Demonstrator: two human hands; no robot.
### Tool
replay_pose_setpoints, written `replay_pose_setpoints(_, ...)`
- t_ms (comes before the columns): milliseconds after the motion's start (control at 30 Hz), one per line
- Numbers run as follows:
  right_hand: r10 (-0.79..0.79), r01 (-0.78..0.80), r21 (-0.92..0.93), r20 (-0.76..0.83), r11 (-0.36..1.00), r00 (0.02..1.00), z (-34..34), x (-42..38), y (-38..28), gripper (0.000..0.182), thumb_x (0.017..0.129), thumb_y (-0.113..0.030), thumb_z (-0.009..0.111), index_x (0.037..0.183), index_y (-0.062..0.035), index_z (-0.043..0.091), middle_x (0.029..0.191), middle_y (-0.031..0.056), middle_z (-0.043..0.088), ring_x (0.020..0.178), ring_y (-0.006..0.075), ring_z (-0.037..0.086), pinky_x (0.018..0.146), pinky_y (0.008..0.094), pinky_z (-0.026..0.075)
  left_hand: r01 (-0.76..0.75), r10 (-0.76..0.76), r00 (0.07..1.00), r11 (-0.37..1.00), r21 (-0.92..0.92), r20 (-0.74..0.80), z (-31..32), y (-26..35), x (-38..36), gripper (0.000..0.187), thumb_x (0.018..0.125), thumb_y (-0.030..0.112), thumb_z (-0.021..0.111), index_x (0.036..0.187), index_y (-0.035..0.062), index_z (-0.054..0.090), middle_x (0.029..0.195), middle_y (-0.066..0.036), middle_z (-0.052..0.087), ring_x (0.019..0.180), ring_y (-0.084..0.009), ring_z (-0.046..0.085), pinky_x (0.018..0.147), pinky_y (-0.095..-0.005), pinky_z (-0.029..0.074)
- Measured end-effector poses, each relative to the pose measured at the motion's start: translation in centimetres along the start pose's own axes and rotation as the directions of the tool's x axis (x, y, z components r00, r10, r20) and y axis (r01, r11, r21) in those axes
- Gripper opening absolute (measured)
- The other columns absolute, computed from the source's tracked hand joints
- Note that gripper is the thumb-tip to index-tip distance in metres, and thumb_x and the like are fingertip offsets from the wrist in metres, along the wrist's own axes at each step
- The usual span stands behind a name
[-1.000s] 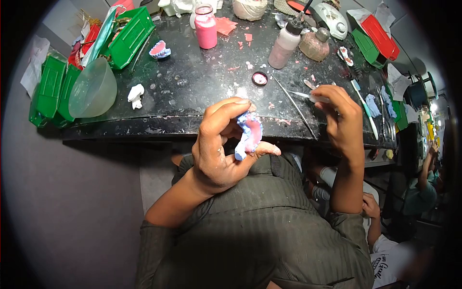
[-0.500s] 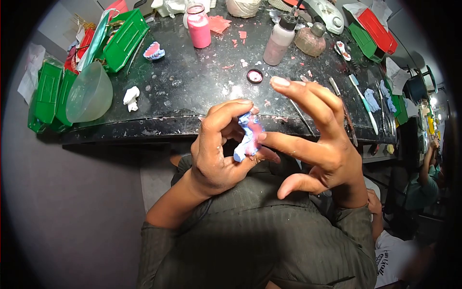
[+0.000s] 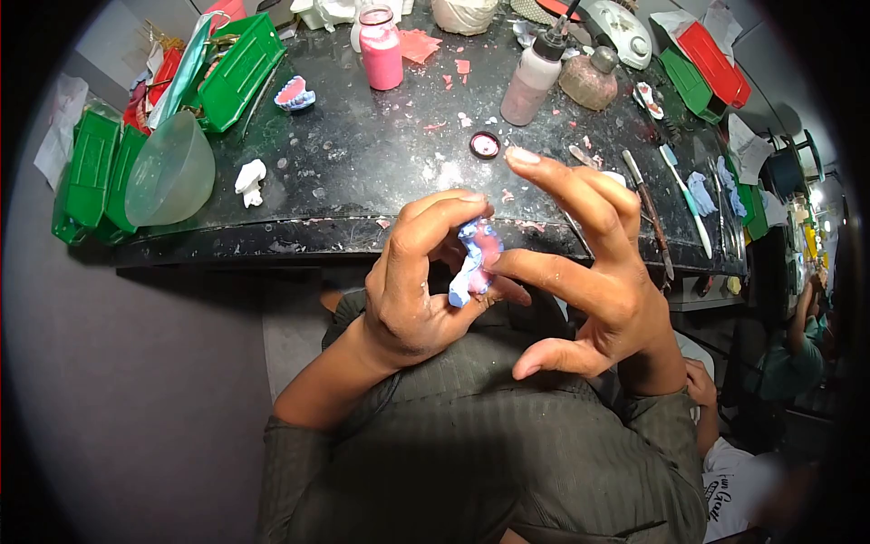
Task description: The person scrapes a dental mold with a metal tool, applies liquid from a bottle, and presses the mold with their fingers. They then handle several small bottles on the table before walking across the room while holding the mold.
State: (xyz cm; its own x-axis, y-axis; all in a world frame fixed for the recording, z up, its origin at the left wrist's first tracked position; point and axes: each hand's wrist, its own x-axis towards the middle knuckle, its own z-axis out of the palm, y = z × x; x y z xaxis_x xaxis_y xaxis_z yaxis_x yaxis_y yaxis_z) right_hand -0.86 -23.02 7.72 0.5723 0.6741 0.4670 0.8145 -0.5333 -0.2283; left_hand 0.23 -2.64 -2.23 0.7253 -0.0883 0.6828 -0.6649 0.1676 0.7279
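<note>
A small blue dental cast with pink material on it point(image 3: 470, 265) is held up in front of the bench edge. My left hand point(image 3: 412, 276) grips it between the fingers above and the thumb below. My right hand point(image 3: 598, 272) has its fingers spread, and the tip of one finger touches the pink side of the cast. On the bench beyond lie a round cap with pink inside point(image 3: 485, 145) and a second blue and pink cast point(image 3: 294, 94).
Pink jar point(image 3: 381, 54), nozzle bottle point(image 3: 532, 82) and round glass bottle point(image 3: 589, 80) stand at the back. A translucent bowl point(image 3: 172, 172) and green bins point(image 3: 240, 72) are left; a toothbrush point(image 3: 689, 199) and tools lie right. Another person's hand point(image 3: 700, 383) shows at lower right.
The cast has tilted slightly, showing more of its pink side. My right hand has shifted slightly left, its fingertip still on the cast. The bench view has shifted a little.
</note>
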Motion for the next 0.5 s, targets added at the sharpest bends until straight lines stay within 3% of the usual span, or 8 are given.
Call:
replay_pose_setpoints(167,0.000,0.001,0.070,-0.009,0.998,1.000,0.79,-0.26,-0.39,0.073,0.076,-0.076,0.070,0.105,-0.0092,0.079,0.153,0.0265,0.048,0.131,0.0364,0.043,0.112,0.0465,0.032,-0.191,0.180,0.981,0.963,0.191,0.077,-0.74,-0.86,0.28,0.068,0.075,-0.006,0.085,0.135,-0.0067,0.051,0.130,-0.024,0.059,0.100,-0.0219,0.069,0.067,-0.0260,0.060)
replay_pose_setpoints(500,0.024,-0.024,0.070,0.002,0.997,1.000,0.96,-0.52,-0.95,0.069,0.077,-0.071,0.073,0.108,-0.0089,0.079,0.150,0.0271,0.049,0.128,0.0351,0.045,0.110,0.0454,0.034,-0.172,0.167,0.985,0.975,0.140,0.043,-0.46,-0.80,0.26,0.070,0.076,-0.008,0.083,0.137,-0.0069,0.049,0.130,-0.024,0.059,0.097,-0.0196,0.069,0.068,-0.0243,0.059)
